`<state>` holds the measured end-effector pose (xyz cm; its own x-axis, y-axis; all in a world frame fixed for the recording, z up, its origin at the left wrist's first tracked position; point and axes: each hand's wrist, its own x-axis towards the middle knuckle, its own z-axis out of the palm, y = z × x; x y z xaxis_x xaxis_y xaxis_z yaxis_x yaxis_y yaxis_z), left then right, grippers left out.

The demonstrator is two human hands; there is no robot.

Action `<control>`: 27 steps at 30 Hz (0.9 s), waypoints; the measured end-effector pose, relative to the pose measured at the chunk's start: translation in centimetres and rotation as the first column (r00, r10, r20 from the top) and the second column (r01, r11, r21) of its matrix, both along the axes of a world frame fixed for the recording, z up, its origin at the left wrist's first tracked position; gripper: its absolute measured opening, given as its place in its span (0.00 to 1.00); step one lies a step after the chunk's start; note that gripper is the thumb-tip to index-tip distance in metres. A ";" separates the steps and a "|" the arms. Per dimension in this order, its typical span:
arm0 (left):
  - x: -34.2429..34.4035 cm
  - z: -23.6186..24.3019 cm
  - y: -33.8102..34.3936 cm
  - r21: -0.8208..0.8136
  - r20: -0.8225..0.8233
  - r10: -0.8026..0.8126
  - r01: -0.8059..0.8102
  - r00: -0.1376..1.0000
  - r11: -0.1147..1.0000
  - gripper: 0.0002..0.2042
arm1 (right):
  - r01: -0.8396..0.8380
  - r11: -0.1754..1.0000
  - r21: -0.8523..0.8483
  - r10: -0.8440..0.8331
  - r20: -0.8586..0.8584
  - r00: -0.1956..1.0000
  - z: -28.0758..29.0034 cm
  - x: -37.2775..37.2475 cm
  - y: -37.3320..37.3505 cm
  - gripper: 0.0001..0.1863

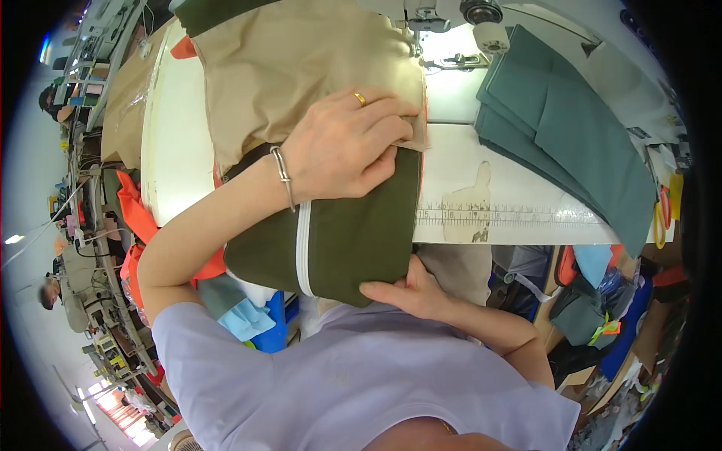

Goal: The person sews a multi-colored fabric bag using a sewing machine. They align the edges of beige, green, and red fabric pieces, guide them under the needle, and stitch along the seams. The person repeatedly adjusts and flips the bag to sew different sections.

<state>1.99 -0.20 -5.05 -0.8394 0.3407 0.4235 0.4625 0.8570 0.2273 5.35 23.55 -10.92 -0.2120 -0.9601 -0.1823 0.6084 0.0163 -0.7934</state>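
A garment piece lies across the sewing table, part beige fabric (pixel 263 83) and part olive-green fabric (pixel 361 240) with a white zipper (pixel 304 248). My left hand (pixel 353 143) rests on top with fingers bent together, gripping the beige layer at its right edge over the green. Near the table's front edge, my right hand (pixel 421 292) pinches the lower right corner of the green fabric, thumb on top and the other fingers mostly hidden beneath. Beyond my left hand, the beige edge runs up to the lit presser foot (pixel 416 49) of the sewing machine (pixel 432 15).
Folded dark green fabric pieces (pixel 556 113) lie at the right of the table and hang over its edge. A printed ruler strip (pixel 519 215) runs along the front. Yellow-handled scissors (pixel 660 225) sit far right. Orange cloth (pixel 134 210) hangs at left.
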 end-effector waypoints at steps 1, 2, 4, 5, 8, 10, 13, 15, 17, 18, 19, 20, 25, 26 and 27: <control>0.1 0.3 0.1 0.011 0.009 0.018 -0.018 1.000 1.000 0.11 | -0.008 1.000 -0.003 0.008 0.003 1.000 0.0 0.0 0.2 0.15; 0.3 0.6 0.3 0.021 0.018 0.035 -0.035 0.999 0.999 0.11 | -0.004 0.999 -0.048 0.002 -0.041 0.999 -0.4 0.2 0.4 0.17; 0.9 0.9 0.9 0.017 0.034 0.103 -0.104 0.994 0.994 0.11 | -0.008 0.990 -0.139 -0.009 -0.124 0.992 -1.1 0.7 0.8 0.22; 1.2 0.9 1.2 0.002 0.039 0.148 -0.148 0.988 0.989 0.11 | 0.023 0.983 -0.185 -0.089 -0.360 0.929 -1.2 0.9 0.9 0.24; 1.1 0.4 0.9 -0.009 0.032 0.196 -0.196 0.980 0.981 0.11 | 0.016 0.956 -0.292 -0.272 -0.866 0.420 0.0 1.0 0.9 0.27; 1.1 0.5 0.8 0.027 0.040 0.208 -0.210 0.977 0.977 0.12 | -0.028 0.912 -0.410 -0.398 -0.897 0.191 1.4 -0.3 1.2 0.24; 1.1 0.8 1.0 0.070 0.087 0.181 -0.187 0.980 0.980 0.12 | 0.055 0.851 -0.522 -0.520 -0.853 -0.057 2.6 -2.7 1.3 0.18; 1.3 0.8 0.6 0.009 0.093 0.131 -0.132 0.987 0.991 0.13 | 0.180 0.820 -0.544 -0.531 -0.839 -0.119 2.2 -4.0 0.7 0.14; 1.3 1.0 0.6 -0.041 0.072 0.108 -0.105 0.992 0.994 0.13 | 0.321 0.796 -0.514 -0.511 -0.854 -0.100 1.5 -5.0 -0.1 0.12; 1.4 1.0 0.6 -0.064 0.063 0.099 -0.095 0.993 0.993 0.14 | 0.332 0.773 -0.541 -0.521 -0.839 -0.154 1.5 -5.2 -0.5 0.12; 1.4 1.0 0.5 -0.094 0.055 0.102 -0.096 0.993 0.991 0.13 | 0.341 0.749 -0.568 -0.529 -0.823 -0.207 1.7 -5.4 -1.0 0.12; 1.4 0.9 0.3 -0.123 0.047 0.104 -0.097 0.993 0.988 0.13 | 0.324 0.757 -0.568 -0.515 -0.823 -0.240 1.6 -5.4 -1.0 0.12; 0.4 0.2 -0.1 -0.167 -0.008 0.109 -0.109 0.994 0.980 0.12 | 0.207 0.835 -0.510 -0.444 -0.846 -0.296 0.8 -5.5 -0.6 0.12; 0.0 -0.1 -0.1 -0.155 -0.026 0.062 -0.066 0.998 0.986 0.12 | 0.201 0.835 -0.512 -0.448 -0.845 -0.293 0.8 -5.6 -0.6 0.12; -0.2 -0.2 -0.1 -0.143 -0.044 0.014 -0.020 0.999 0.989 0.12 | 0.201 0.836 -0.511 -0.447 -0.846 -0.291 0.9 -5.6 -0.6 0.11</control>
